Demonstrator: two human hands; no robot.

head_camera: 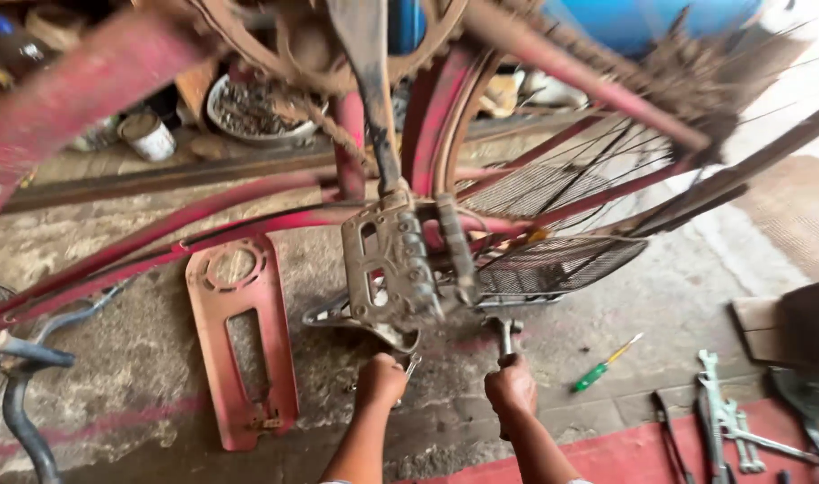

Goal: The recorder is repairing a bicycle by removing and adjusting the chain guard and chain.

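Under the pedal (400, 269), upturned red bicycle (248, 229)

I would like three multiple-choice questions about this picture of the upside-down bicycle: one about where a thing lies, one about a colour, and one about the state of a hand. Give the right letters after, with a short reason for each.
1. Where does the green-handled screwdriver lie?
A. on the floor to the right of the right hand
B. in the wire basket
C. on the pedal

2. What colour is the flat chain guard on the floor?
A. blue
B. red
C. yellow

3. What is the state of the left hand?
A. open and flat on the floor
B. resting on the pedal
C. closed around a small metal part under the bicycle

Answers:
1 A, it lies on the concrete just right of that hand.
2 B, the plate is the same faded red as the frame.
3 C, the fingers are curled shut below the saddle area.
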